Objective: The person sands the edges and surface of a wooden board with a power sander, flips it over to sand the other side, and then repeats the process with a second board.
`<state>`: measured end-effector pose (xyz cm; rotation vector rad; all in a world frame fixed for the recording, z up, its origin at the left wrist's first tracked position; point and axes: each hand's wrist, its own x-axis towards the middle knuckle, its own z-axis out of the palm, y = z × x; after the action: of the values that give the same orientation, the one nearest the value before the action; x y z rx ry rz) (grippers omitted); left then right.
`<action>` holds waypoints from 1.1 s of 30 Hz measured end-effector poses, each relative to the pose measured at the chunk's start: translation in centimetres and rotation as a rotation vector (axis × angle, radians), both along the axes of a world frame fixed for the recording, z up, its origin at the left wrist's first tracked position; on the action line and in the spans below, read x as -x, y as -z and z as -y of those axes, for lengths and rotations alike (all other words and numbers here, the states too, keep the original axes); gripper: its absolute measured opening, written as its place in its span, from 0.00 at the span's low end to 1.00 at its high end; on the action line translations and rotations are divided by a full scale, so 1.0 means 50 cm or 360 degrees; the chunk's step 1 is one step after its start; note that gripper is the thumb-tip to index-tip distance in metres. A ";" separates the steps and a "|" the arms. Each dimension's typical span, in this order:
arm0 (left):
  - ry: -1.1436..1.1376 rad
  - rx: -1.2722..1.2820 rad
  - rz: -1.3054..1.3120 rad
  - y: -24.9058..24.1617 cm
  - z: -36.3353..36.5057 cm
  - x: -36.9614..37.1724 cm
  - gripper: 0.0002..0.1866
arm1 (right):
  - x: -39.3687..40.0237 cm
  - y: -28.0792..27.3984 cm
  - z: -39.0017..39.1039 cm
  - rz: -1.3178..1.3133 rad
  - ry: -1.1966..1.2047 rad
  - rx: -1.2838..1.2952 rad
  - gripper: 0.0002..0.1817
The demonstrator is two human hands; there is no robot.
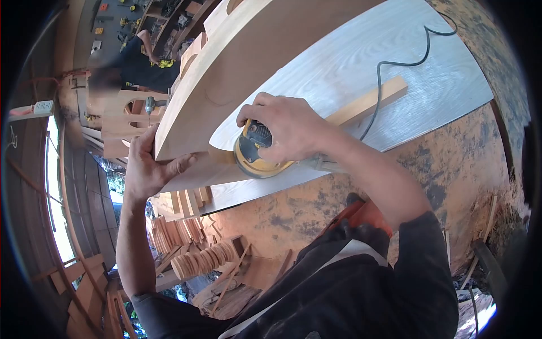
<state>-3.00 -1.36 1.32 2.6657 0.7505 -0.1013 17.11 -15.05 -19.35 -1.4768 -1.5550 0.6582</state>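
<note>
My right hand is wrapped over the top of a yellow and black sander. The sander's disc is against the edge of a large curved wooden piece. My left hand grips the lower left corner of that piece, thumb on the near side and fingers behind it. Beneath lies a pale wood-grained sheet, with a wooden strip on it to the right of the sander.
A dark cord curves across the sheet. Another person is at the upper left, near a drill. Stacked round wooden discs and wood pieces stand below left. A white socket box is at the far left.
</note>
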 end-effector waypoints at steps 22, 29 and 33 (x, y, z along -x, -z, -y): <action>0.0035 -0.0100 -0.0011 -0.003 -0.003 0.000 0.29 | 0.004 -0.028 0.005 0.0100 -0.0076 -0.0047 0.33; 0.0040 -0.0088 0.0030 -0.001 -0.007 0.009 0.29 | 0.014 -0.005 0.004 0.0143 -0.0058 -0.0186 0.32; 0.0009 -0.0136 -0.0014 -0.006 -0.006 0.012 0.29 | 0.018 -0.009 0.007 0.0238 -0.0125 -0.0064 0.32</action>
<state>-3.58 -1.08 1.60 2.7499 0.7663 -0.0841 16.22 -15.42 -18.91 -1.4689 -1.7385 0.5687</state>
